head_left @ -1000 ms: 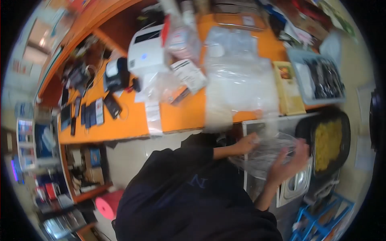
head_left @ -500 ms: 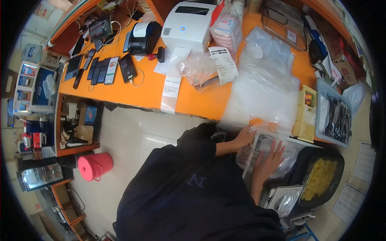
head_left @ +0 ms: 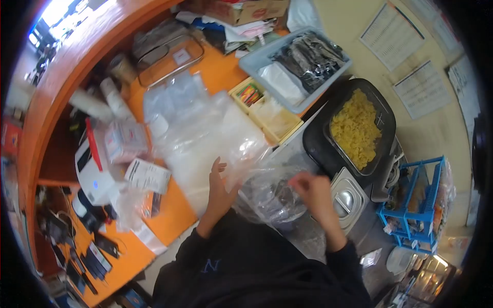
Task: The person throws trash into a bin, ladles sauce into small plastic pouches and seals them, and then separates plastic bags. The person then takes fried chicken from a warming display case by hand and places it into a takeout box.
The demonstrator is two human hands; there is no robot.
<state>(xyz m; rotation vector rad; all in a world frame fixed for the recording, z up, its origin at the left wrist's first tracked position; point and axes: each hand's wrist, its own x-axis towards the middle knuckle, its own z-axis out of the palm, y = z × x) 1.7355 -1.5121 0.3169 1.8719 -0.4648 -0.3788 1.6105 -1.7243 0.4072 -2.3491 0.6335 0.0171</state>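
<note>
My left hand is raised at the left edge of a crumpled clear plastic bag, fingers apart. On the bag's right side my right hand is closed in a pinch; what sits between its blurred fingertips is too small to make out. Beyond my left hand, a stack of clear plastic bags lies on the orange counter. Right of the hands are a metal lid and a black pan holding yellow food.
A yellow divided box and a blue bin of black packets stand at the back. A blue rack is at the right. A white printer, a receipt and several phones are at the left.
The view has swung right, bringing the pan and blue rack further in. My hands have moved apart on the clear bag, and my right hand has drawn into a pinch.
</note>
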